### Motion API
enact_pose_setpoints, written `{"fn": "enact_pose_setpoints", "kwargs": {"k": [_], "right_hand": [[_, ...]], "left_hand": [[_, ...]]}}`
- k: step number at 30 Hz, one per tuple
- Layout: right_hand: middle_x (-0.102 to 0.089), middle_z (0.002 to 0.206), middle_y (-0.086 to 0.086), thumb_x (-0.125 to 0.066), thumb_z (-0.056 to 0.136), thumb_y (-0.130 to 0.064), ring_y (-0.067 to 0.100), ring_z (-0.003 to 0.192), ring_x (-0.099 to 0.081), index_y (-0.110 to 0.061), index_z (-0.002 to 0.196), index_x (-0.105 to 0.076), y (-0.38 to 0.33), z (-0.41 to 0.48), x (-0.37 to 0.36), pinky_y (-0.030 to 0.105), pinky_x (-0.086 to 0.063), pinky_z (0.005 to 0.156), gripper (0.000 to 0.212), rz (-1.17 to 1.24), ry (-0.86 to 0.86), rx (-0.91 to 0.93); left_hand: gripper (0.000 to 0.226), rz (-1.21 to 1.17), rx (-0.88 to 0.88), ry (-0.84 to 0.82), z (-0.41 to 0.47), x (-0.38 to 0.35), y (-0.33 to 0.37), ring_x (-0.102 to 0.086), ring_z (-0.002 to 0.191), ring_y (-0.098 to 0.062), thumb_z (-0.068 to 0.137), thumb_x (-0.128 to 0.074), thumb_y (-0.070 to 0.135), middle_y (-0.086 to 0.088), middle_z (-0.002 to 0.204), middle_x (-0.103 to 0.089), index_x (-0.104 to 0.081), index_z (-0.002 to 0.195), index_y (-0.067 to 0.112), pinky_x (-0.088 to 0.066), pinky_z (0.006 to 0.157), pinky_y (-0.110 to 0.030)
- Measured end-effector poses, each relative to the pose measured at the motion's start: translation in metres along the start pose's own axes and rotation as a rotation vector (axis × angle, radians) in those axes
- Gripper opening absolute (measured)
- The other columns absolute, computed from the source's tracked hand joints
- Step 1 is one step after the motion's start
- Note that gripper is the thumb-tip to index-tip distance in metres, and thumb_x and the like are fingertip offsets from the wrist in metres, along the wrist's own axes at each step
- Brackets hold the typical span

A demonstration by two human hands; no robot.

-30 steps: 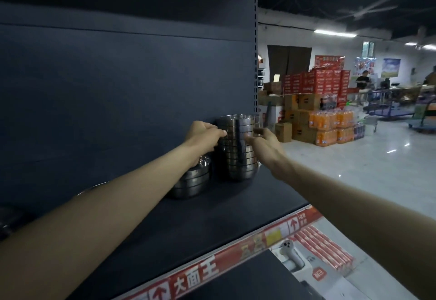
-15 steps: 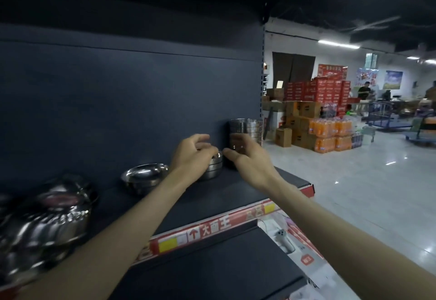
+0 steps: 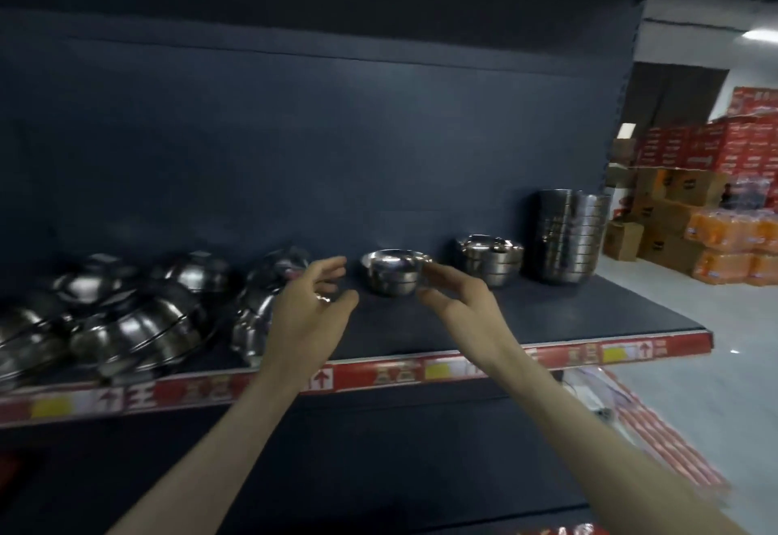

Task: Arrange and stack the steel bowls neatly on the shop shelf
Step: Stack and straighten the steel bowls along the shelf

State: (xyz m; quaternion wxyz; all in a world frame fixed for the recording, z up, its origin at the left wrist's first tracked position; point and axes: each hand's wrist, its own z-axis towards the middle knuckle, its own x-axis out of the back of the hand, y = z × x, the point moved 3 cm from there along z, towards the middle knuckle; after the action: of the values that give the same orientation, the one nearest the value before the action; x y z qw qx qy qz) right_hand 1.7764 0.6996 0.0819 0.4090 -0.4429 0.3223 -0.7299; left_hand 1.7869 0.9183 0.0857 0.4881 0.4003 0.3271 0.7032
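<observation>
A tall stack of steel bowls [image 3: 566,235] stands at the right end of the dark shelf [image 3: 547,315]. To its left sits a short stack of bowls [image 3: 490,259], then a single upright bowl [image 3: 395,271]. A loose heap of tipped bowls [image 3: 126,315] fills the shelf's left part. My left hand [image 3: 311,307] hovers open just left of the single bowl. My right hand [image 3: 459,303] hovers open just right of it, fingers curled toward the bowl. Neither hand touches anything.
A red price strip [image 3: 421,370] runs along the shelf's front edge, with a lower shelf under it. Beyond the shelf's right end, stacked cartons [image 3: 673,198] and orange drink packs [image 3: 732,248] stand on the shop floor. Red packets [image 3: 656,429] lie low at the right.
The view swung left from the tall stack. Both hands left the stacks at the right end and moved left, now flanking the single bowl; the heap of bowls came into view.
</observation>
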Motion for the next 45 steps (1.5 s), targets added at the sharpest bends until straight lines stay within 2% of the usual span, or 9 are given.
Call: {"fn": "enact_pose_setpoints", "kwargs": {"k": [5,10,13,15,17,20,23,26,45], "right_hand": [[-0.064,0.148,-0.008,-0.071,0.095,-0.031,0.010,0.135,-0.059,-0.021,0.153,-0.057,0.005,0.006,-0.073,0.030,-0.045,0.114,0.060,-0.045,-0.130,0.006],[-0.055,0.156,-0.005,-0.079,0.093,-0.045,0.013,0.145,-0.049,-0.016,0.164,-0.038,0.003,0.012,-0.123,0.022,-0.039,0.110,0.086,-0.059,-0.213,-0.005],[-0.061,0.125,-0.028,-0.083,0.091,-0.039,0.004,0.124,-0.055,-0.028,0.149,-0.047,0.006,0.023,-0.140,0.003,-0.042,0.092,0.069,-0.039,-0.267,-0.039],[-0.069,0.117,-0.026,-0.088,0.082,-0.048,0.003,0.120,-0.063,-0.034,0.135,-0.049,0.010,0.029,-0.151,0.012,-0.048,0.098,0.067,-0.009,-0.331,-0.073],[-0.071,0.130,-0.019,-0.091,0.066,-0.069,0.008,0.126,-0.065,-0.033,0.152,-0.038,0.019,0.036,-0.160,0.037,-0.050,0.112,0.107,0.051,-0.360,-0.102],[-0.069,0.137,-0.018,-0.092,0.059,-0.070,0.010,0.131,-0.062,-0.030,0.161,-0.024,0.030,0.043,-0.165,0.044,-0.048,0.116,0.130,0.065,-0.409,-0.105],[-0.073,0.130,-0.015,-0.095,0.064,-0.052,0.009,0.124,-0.067,-0.033,0.147,-0.043,0.033,0.044,-0.162,0.045,-0.051,0.112,0.100,0.058,-0.403,-0.065],[-0.076,0.126,-0.012,-0.092,0.074,-0.029,0.006,0.119,-0.070,-0.027,0.141,-0.054,0.039,0.049,-0.158,0.042,-0.052,0.112,0.077,0.123,-0.408,-0.068],[-0.076,0.123,-0.019,-0.089,0.082,-0.002,-0.007,0.119,-0.066,-0.028,0.135,-0.061,0.025,0.014,-0.058,0.005,-0.044,0.096,0.066,0.154,-0.089,0.108]], "left_hand": [[0.046,0.055,-0.022,0.123,-0.001,0.060,-0.026,-0.066,0.109,0.003,0.088,-0.080,0.013,0.024,0.118,-0.071,-0.069,0.128,0.034,-0.053,0.103,-0.030],[0.060,0.180,0.062,0.024,0.005,0.088,-0.046,-0.054,0.112,0.002,0.085,-0.087,0.027,0.023,0.123,-0.055,-0.049,0.127,0.045,-0.045,0.105,-0.034],[0.064,0.220,0.087,-0.046,0.012,0.091,-0.055,-0.047,0.110,0.003,0.085,-0.089,0.030,0.028,0.116,-0.044,-0.047,0.133,0.042,-0.037,0.102,-0.028],[0.062,0.229,0.103,-0.090,0.018,0.090,-0.063,-0.046,0.102,0.010,0.087,-0.088,0.029,0.032,0.110,-0.039,-0.044,0.128,0.045,-0.036,0.092,-0.016],[0.056,0.221,0.122,-0.152,0.025,0.086,-0.067,-0.048,0.091,0.022,0.088,-0.087,0.026,0.036,0.105,-0.037,-0.042,0.108,0.054,-0.036,0.081,-0.004],[0.060,0.220,0.118,-0.206,0.034,0.081,-0.080,-0.053,0.114,0.006,0.084,-0.090,0.037,0.027,0.121,-0.048,-0.041,0.111,0.061,-0.042,0.103,-0.024],[0.077,0.242,0.116,-0.230,0.042,0.080,-0.089,-0.053,0.130,-0.008,0.073,-0.091,0.056,0.018,0.141,-0.055,-0.046,0.135,0.053,-0.045,0.113,-0.040],[0.080,0.237,0.094,-0.235,0.043,0.078,-0.093,-0.053,0.128,-0.006,0.078,-0.091,0.051,0.020,0.138,-0.055,-0.042,0.143,0.048,-0.043,0.106,-0.032],[0.100,0.124,-0.128,-0.207,0.034,0.026,-0.036,-0.056,0.125,0.007,0.064,-0.093,0.065,0.029,0.137,-0.059,-0.049,0.151,0.044,-0.045,0.104,-0.025]]}}
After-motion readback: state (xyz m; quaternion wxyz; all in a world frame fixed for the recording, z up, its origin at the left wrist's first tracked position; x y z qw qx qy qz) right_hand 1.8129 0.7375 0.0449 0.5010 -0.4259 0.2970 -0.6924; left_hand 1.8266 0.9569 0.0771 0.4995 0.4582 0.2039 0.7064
